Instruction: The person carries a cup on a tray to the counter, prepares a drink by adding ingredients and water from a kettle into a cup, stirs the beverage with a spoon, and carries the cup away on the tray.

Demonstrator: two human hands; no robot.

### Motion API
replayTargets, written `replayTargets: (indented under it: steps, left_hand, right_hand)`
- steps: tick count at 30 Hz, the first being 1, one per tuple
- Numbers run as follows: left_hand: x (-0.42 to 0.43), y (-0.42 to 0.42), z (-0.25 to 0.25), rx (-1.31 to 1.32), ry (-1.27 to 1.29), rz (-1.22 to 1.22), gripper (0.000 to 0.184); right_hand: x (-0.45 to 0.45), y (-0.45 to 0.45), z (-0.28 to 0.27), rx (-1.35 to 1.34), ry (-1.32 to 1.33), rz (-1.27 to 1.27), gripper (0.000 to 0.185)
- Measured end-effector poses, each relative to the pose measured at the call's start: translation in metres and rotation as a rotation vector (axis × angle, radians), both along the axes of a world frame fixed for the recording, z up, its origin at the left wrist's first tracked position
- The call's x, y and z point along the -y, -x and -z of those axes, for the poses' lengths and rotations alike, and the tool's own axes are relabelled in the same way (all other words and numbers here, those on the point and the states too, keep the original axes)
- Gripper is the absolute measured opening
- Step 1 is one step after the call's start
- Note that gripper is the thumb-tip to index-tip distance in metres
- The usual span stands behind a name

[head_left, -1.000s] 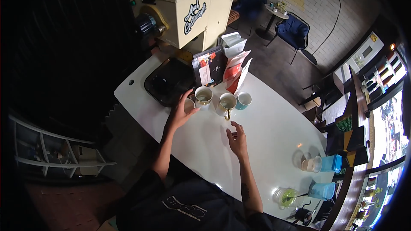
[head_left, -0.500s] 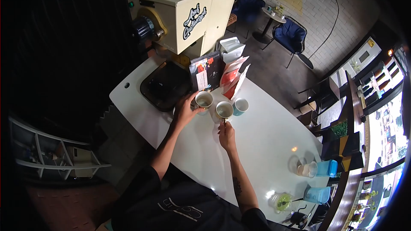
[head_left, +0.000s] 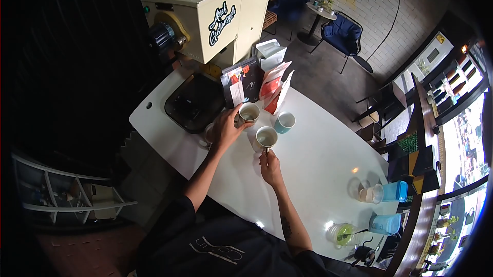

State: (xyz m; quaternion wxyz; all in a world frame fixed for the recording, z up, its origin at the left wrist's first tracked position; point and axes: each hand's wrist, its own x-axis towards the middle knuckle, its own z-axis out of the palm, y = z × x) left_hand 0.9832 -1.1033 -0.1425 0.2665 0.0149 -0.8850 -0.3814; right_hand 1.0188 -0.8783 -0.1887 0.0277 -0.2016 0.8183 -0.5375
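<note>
My left hand [head_left: 226,127] is closed around a cup [head_left: 249,112], fingers and thumb against its sides. Lower and to the right, my right hand [head_left: 270,168] grips the handle of a second cup [head_left: 266,137], whose pale inside faces up. A teal cup [head_left: 284,122] stands on the table just beyond, with no hand on it. Partly covered by my left wrist, another cup [head_left: 209,132] shows only its edge.
Behind the cups stand a dark box [head_left: 240,83] and red-and-white bags [head_left: 275,88]. A black tray [head_left: 192,103] lies left, below a cream machine [head_left: 221,23]. Blue containers [head_left: 394,191], a clear cup [head_left: 371,194] and a green-filled glass [head_left: 341,234] occupy the white table's [head_left: 308,174] right end.
My right hand has drawn its cup toward me, away from the teal cup. My left hand's cup has shifted right and away from me. The view has turned slightly.
</note>
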Motion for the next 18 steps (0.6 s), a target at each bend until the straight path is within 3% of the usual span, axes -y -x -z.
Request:
replayTargets:
  steps: [3,5,8,10,13,18]
  left_hand:
    - [0.001,-0.004,0.001,-0.093,-0.052,0.057,0.075]
    - [0.004,-0.021,-0.008,-0.070,-0.242,0.005,0.071]
    - [0.026,-0.050,-0.009,-0.021,-0.119,-0.019,0.068]
    - [0.037,-0.067,-0.004,0.014,-0.077,-0.078,0.072]
    - [0.053,-0.087,0.011,0.306,-0.228,-0.118,0.085]
    - [0.055,-0.094,0.025,0.281,-0.239,-0.023,0.093]
  right_hand:
    - [-0.004,0.001,-0.004,0.063,0.010,-0.057,0.024]
    - [-0.009,0.004,-0.008,0.070,-0.019,-0.093,0.025]
    - [-0.012,0.006,-0.010,0.101,-0.048,-0.165,0.027]
    - [-0.008,0.006,-0.009,0.120,-0.052,-0.204,0.028]
    - [-0.001,0.005,-0.007,0.105,-0.060,-0.222,0.028]
    - [0.019,0.004,-0.010,0.069,-0.054,-0.301,0.026]
